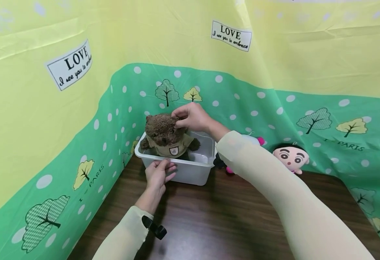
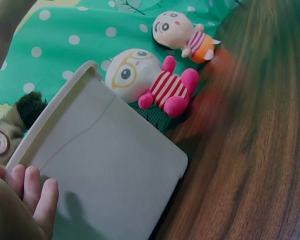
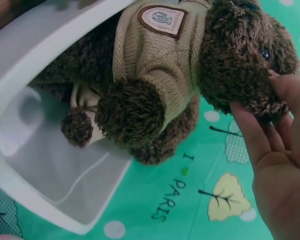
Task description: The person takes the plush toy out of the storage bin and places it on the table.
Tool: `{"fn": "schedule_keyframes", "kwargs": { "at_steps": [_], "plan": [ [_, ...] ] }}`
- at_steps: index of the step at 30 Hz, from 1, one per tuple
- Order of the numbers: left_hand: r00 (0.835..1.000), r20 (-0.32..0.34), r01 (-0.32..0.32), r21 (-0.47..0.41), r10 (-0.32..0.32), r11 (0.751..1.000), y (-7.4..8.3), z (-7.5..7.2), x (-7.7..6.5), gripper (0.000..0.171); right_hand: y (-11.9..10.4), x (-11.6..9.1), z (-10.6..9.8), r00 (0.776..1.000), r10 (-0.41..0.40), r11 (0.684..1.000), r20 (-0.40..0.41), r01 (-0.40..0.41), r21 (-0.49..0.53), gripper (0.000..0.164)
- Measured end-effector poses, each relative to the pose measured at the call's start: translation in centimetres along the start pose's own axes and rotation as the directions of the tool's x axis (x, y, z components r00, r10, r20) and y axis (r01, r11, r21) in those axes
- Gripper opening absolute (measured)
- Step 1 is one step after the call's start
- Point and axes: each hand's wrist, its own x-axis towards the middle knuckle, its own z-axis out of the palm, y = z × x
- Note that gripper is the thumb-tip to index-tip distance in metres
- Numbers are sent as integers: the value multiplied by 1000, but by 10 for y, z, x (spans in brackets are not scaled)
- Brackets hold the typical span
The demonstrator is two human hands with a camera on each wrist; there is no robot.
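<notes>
Through the head camera I am seeing the person's right hand (image 1: 193,117) reaching over the bin and pinching the side of a curly brown plush bear in a tan knitted sweater (image 1: 162,126) at its head; the grip is looking narrow, thumb and fingertips closing on the fur. The bear is sitting upright inside a pale grey rectangular plastic bin (image 1: 190,176), nearer its left end, with its head and chest standing above the rim. To the bear's right I am seeing a stretch of open bin floor.

The left hand (image 1: 156,177) is touching the near rim and outer wall, its lower fingers spreading loosely; the thumb is hiding from the left wrist camera, so I cannot tell whether it is pinching the edge.

A green cloth curtain with white dots (image 1: 258,108) is hanging close along the far and left sides, leaving little room there. The dark brown wood-grained table (image 1: 229,216) is stretching wide on the near side. Just beyond the bin's right end, a white-headed plush toy with a pink-striped body (image 2: 170,90) is lying, and farther right a black-haired plush doll (image 1: 290,159) is leaning by the curtain.
</notes>
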Motion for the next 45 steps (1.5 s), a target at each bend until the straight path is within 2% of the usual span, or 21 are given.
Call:
{"fn": "schedule_keyframes", "kwargs": {
  "at_steps": [10, 15, 21, 26, 31, 35, 40, 45],
  "plan": [
    [1000, 12, 4, 2, -4, 1000, -1, 1, 2, 19, 3, -17, -25, 998, -13, 994, -54, 19, 112, 22],
    [1000, 16, -4, 0, 4, 1000, -1, 1, 3, 19, 3, -28, -42, 995, 6, 992, -95, 6, 127, 20],
    [1000, 28, -6, -3, 6, 1000, -2, 2, 6, 20, 8, -41, -62, 981, 50, 991, -189, -26, 129, 26],
    [1000, 31, 1, -10, 0, 1000, -3, 0, 8, 19, 9, -53, -80, 972, 65, 988, -227, -32, 150, 29],
    [999, 36, -2, -25, 3, 1000, -3, -1, 9, 19, 4, -64, -101, 960, 59, 990, -275, -20, 142, 29],
    [999, 33, -4, -23, 5, 1000, -1, -2, 9, 18, -1, -71, -121, 947, 31, 988, -321, 20, 155, 26],
    [999, 34, 5, -11, -5, 1000, 0, -5, 11, 19, -17, -82, -147, 926, 15, 987, -378, 48, 156, 22],
    [999, 38, 4, -9, -4, 1000, 2, -8, 13, 19, -29, -97, -169, 931, 29, 990, -364, 23, 138, 25]
  ]
}}
